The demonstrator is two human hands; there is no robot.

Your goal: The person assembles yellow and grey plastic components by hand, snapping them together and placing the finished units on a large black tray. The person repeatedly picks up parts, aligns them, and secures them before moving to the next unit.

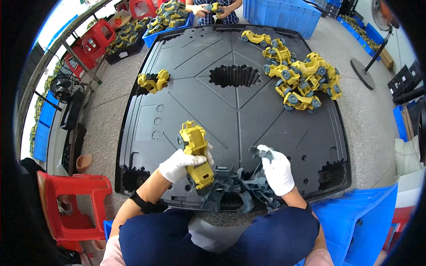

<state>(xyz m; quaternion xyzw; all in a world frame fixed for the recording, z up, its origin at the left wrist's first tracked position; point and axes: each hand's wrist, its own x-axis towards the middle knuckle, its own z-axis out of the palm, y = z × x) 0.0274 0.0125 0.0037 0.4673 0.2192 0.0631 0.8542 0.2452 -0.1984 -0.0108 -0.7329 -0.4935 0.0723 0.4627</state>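
In a white glove, my left hand (184,163) is wrapped round a yellow toy truck body (193,139) with dark grey wheels, held upright above the near part of the black table (191,106). My right hand (277,170), gloved too, pinches a dark grey plastic part (262,153); its exact shape is partly hidden by the fingers. Between the hands, at the table's near edge, lies a heap of similar dark grey plastic parts (235,188). The truck's lower end hangs over the left side of this heap.
Yellow toy trucks (306,75) are piled at the table's far right; another truck (154,81) sits at the left edge. Across the table a person's hands (215,9) hold a truck. A red stool (75,204) stands at left, a blue crate (355,217) at right, a fan (377,40) beyond.
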